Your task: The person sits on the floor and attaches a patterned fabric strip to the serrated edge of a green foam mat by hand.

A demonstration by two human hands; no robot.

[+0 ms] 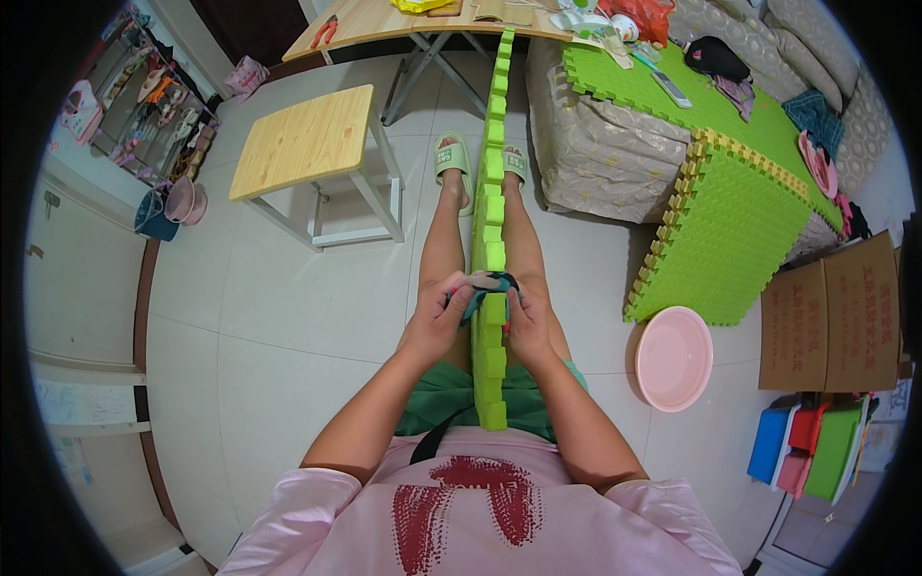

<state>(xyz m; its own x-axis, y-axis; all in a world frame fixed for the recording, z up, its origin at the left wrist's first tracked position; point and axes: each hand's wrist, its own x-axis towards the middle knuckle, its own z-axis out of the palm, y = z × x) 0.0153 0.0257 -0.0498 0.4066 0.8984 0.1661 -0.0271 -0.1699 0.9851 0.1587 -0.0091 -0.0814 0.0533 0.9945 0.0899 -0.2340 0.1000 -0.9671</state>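
Observation:
A bright green foam mat (491,360) stands on edge between my legs, its toothed rim running away from my lap toward the folding table. Over this rim lies a dark and teal cloth (493,282), bunched up. My left hand (444,312) grips the cloth on the left side of the mat, thumb on top. On the other side my right hand (527,322) is closed on the cloth too, its fingers partly hidden by the mat. The lower part of the mat is out of sight.
A wooden-topped stool (305,144) stands at left, near the folding table (375,27) with red-handled pliers (325,31). On the right, more green mats (725,230) lean against the sofa. A pink basin (674,359), cardboard boxes (831,317) and coloured bins (834,446) sit nearby.

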